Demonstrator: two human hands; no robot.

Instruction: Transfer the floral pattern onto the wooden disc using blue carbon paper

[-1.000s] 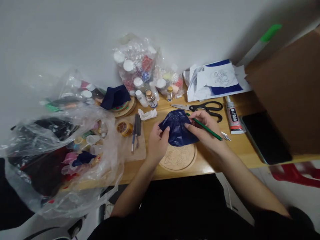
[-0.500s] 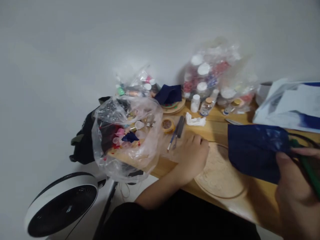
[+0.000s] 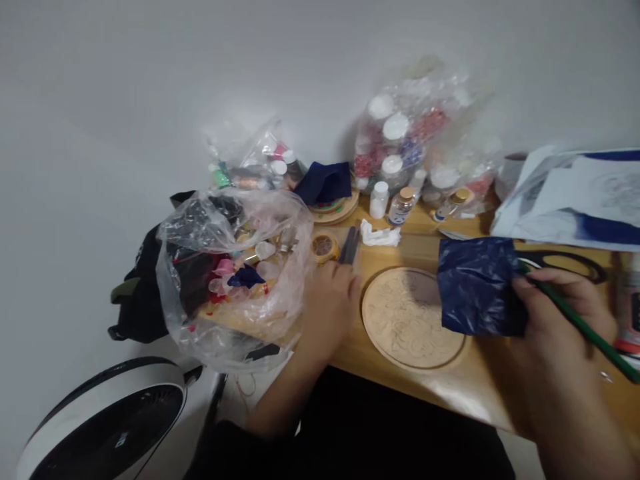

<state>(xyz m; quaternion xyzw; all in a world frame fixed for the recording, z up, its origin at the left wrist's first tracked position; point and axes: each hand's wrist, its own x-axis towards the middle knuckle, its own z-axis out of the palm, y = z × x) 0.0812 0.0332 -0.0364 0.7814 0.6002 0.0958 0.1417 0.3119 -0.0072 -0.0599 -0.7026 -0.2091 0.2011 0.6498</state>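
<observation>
1. Pinching a dark blue sheet by its edge, the right hand has its thumb pressed on the near face; the creased, glossy sheet hangs out to the left of those fingers.
2. A green pencil also sits in the right hand, slanting from the sheet's edge back across the fingers.
3. The left hand is palm down with its fingers bent, somewhat blurred; its underside is hidden, so I cannot tell whether it is closed on anything.
4. Between the two hands a round wooden board with line drawing on it lies on the table, and the blue sheet overlaps its right side in view.
5. Just beyond the left fingertips are an amber spool and dark-handled tools; a crumpled white tissue lies a little farther off and to the right.
6. Left of the left hand, close by it, a clear plastic bag gapes open around small cups and scraps.
7. Beyond the right hand are black-handled scissors, partly covered by the sheet, and farther off, a stack of papers.
</observation>
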